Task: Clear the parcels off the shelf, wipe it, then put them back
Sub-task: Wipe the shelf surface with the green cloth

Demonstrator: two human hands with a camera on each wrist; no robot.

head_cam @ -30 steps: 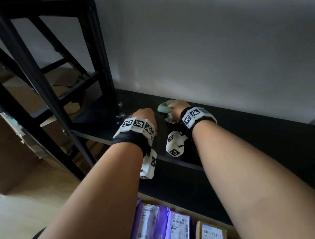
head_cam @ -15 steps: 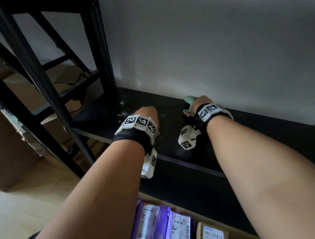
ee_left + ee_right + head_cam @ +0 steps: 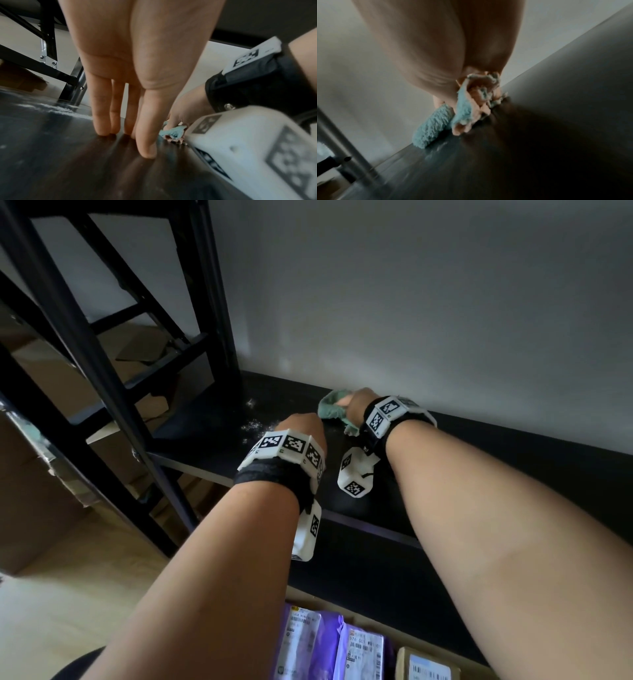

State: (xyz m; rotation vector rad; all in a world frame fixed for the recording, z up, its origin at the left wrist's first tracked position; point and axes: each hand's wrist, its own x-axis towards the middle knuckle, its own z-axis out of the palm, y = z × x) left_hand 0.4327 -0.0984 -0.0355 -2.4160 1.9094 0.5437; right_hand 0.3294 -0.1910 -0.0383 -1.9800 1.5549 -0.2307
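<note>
The wiping step is in hand. The dark, glossy wooden shelf board (image 3: 479,474) carries no parcels; the purple plastic mailer parcels (image 3: 329,645) and a brown cardboard parcel (image 3: 428,666) lie lower down, at the bottom edge of the head view, waiting to go back.

The right hand (image 3: 356,405) is closed around a bunched teal fluffy cloth (image 3: 330,407) with a peach-coloured backing and presses it onto the board close to the pale grey wall (image 3: 445,302). The left hand (image 3: 301,428) holds nothing: its straight fingers (image 3: 102,115) stand tip-down on the board, just beside the cloth, seemingly as a brace.

A scatter of white dust (image 3: 253,424) lies on the board to the left of both hands, near the black metal upright (image 3: 212,302) of the rack. By my judgement the wipe is only partly done. The next move calls for carrying the cloth leftward through that dust into the corner by the upright, with the bracing hand shifted out of its path, then covering the long stretch to the right before any parcel returns.
</note>
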